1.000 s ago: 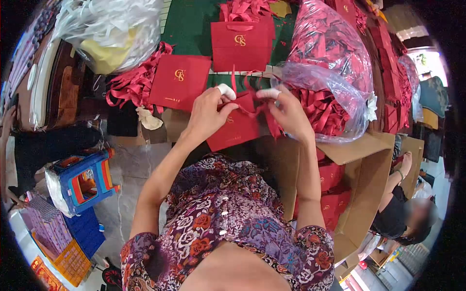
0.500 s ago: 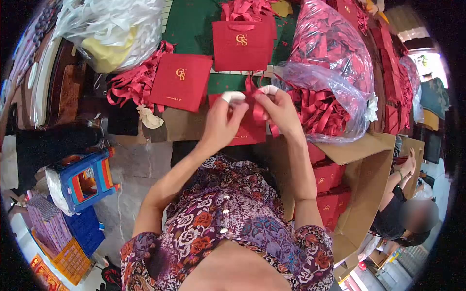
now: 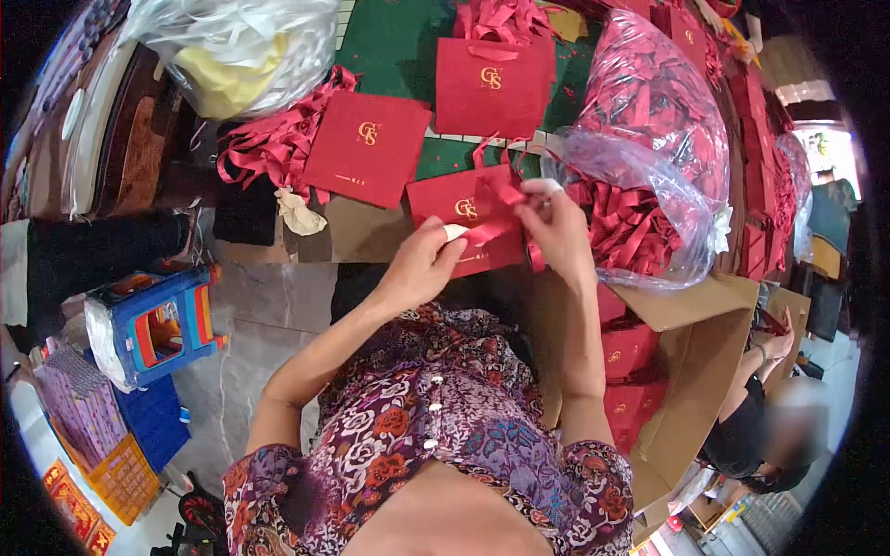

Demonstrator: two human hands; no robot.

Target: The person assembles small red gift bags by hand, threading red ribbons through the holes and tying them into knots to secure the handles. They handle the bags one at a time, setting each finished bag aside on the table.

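**Red ribbon held between both hands over the near red bag**

Head view. Left hand: fingers closed, thumb and a white-wrapped finger pinching a red ribbon. Right hand: thumb and fingers, one white-tipped, gripping the ribbon farther along, to the right. Near red bag: lies at the near edge of the work surface, beneath the ribbon, gold lettering up, partly covered by the hands.

Surroundings: flat red bag to its left; far red bag beyond, loose ribbons at its far end. Clear plastic sack of red ribbons just right of the right hand. Open cardboard box at near right, red bags inside. Another person at far right of the view, beyond the box.
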